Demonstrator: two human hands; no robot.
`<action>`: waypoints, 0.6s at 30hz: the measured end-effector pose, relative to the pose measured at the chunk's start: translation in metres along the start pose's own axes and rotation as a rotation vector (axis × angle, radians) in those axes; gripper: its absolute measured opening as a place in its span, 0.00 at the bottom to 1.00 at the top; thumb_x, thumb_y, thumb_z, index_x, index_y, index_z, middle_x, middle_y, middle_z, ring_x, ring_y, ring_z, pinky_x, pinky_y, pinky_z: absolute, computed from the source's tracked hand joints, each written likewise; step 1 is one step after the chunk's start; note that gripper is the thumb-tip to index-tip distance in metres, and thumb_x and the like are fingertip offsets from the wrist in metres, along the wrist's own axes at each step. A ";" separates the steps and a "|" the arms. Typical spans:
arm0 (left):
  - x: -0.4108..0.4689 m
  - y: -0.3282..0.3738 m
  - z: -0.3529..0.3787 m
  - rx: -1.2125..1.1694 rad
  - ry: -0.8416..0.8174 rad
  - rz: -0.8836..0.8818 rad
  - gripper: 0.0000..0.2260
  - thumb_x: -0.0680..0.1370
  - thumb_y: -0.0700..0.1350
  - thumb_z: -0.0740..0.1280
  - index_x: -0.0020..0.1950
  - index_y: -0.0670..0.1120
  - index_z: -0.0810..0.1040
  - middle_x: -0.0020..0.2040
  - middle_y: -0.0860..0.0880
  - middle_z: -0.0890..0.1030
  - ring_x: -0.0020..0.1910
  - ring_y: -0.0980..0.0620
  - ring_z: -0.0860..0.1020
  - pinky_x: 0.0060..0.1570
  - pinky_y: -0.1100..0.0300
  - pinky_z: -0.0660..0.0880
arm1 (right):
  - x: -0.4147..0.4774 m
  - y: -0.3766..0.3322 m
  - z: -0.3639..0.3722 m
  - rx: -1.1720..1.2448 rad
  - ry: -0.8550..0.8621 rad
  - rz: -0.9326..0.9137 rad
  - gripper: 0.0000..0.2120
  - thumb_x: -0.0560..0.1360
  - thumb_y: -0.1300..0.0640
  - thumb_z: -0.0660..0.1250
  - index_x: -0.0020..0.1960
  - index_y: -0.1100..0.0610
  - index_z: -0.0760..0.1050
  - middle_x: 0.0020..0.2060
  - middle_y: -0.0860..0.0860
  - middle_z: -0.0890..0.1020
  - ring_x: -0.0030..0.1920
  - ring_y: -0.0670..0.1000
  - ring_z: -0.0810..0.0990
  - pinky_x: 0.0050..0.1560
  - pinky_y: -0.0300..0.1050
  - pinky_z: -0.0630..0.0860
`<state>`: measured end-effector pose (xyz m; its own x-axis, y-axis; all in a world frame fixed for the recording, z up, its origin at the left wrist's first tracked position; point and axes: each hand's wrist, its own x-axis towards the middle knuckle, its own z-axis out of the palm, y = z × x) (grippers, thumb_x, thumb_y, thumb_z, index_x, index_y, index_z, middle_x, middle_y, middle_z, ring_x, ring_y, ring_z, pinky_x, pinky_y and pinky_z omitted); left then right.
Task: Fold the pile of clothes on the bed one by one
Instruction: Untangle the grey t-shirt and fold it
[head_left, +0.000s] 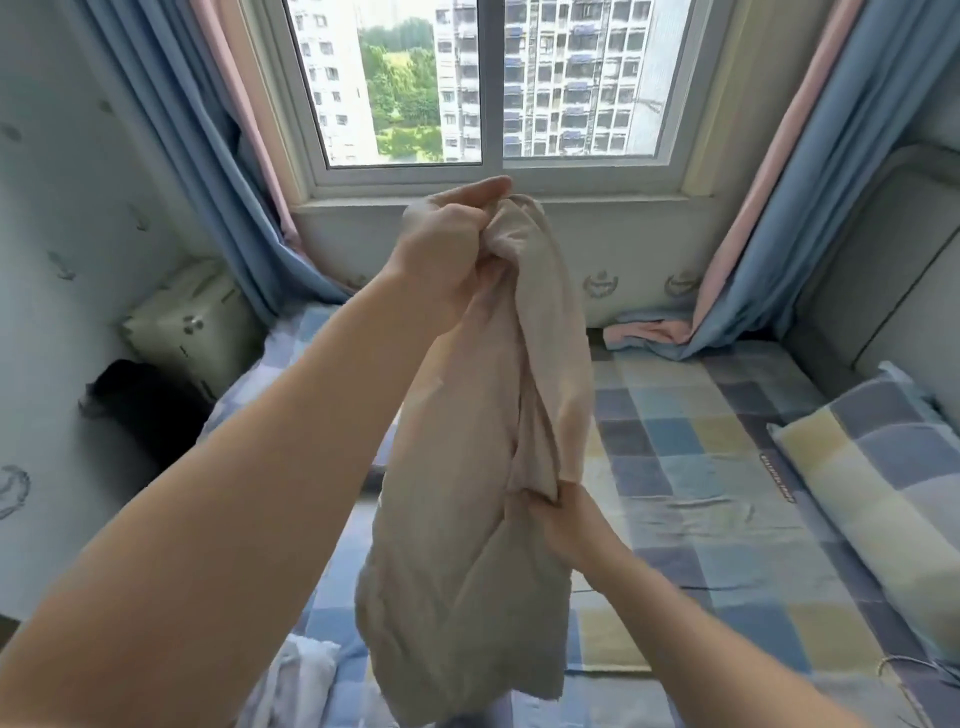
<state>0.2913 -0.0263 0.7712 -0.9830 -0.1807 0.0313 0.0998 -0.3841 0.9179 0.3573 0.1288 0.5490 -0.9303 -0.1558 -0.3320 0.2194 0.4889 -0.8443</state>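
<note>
A beige garment (467, 509) hangs bunched in the air above the bed (685, 467). My left hand (447, 249) is raised in front of the window and grips the garment's top end in a fist. Lower down, my right hand (566, 525) pinches a fold at the garment's right edge. A white piece of clothing (301, 680) lies on the bed at the bottom left, partly hidden behind my left forearm and the hanging cloth.
The bed has a checked blue, yellow and grey sheet. A matching pillow (878, 499) lies at the right by the padded headboard (872, 291). Blue-and-pink curtains (779, 208) flank the window. A pale box (192, 327) and a dark object (140, 410) stand at the left.
</note>
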 end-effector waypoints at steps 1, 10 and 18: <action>0.006 0.002 -0.015 0.019 0.040 0.027 0.15 0.79 0.26 0.59 0.60 0.38 0.79 0.46 0.40 0.81 0.38 0.47 0.83 0.36 0.59 0.80 | -0.002 -0.006 0.001 0.002 0.002 -0.010 0.12 0.81 0.49 0.64 0.62 0.53 0.77 0.51 0.53 0.83 0.50 0.54 0.82 0.56 0.54 0.80; -0.032 -0.073 -0.114 0.723 -0.385 -0.120 0.19 0.78 0.46 0.73 0.69 0.49 0.78 0.64 0.51 0.80 0.64 0.56 0.78 0.50 0.69 0.77 | -0.032 -0.083 -0.037 0.375 0.043 -0.291 0.16 0.84 0.57 0.61 0.48 0.47 0.86 0.46 0.47 0.87 0.48 0.44 0.84 0.49 0.38 0.79; -0.075 -0.144 -0.088 0.859 -0.178 0.182 0.20 0.67 0.62 0.70 0.56 0.57 0.77 0.55 0.57 0.76 0.57 0.53 0.77 0.60 0.50 0.76 | -0.035 -0.106 -0.066 0.704 0.175 -0.220 0.16 0.86 0.56 0.56 0.58 0.60 0.82 0.50 0.60 0.86 0.49 0.54 0.85 0.52 0.48 0.83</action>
<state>0.3640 -0.0370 0.6023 -0.9796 -0.0021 0.2009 0.1775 0.4602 0.8699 0.3474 0.1397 0.6777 -0.9946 -0.0194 -0.1024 0.1042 -0.2107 -0.9720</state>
